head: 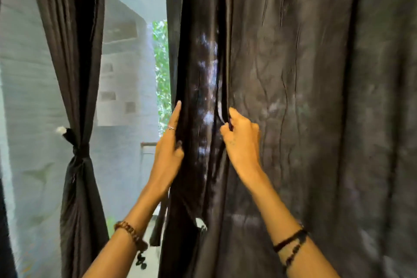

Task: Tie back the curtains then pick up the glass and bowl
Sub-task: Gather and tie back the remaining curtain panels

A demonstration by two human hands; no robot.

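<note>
Gathering: both hands are working the loose dark grey satin curtain (293,97), which is hanging from 12 o'clock down across the centre and the 3 o'clock side.
Left hand (170,142): lying along the curtain's free edge, forefinger straight and pointing to 12 o'clock, thumb pressing into the fold, holding the cloth.
Right hand (240,137): fingers curling round a narrow fold just beside the left hand, pinching it.
Tied dark grey curtain (74,74): hanging at 9 o'clock, cinched by a dark tie-back (75,148).
Wrists: a brown bead bracelet (130,232) on the left, black cords (290,241) on the right.
Glass and bowl: showing nowhere.
</note>
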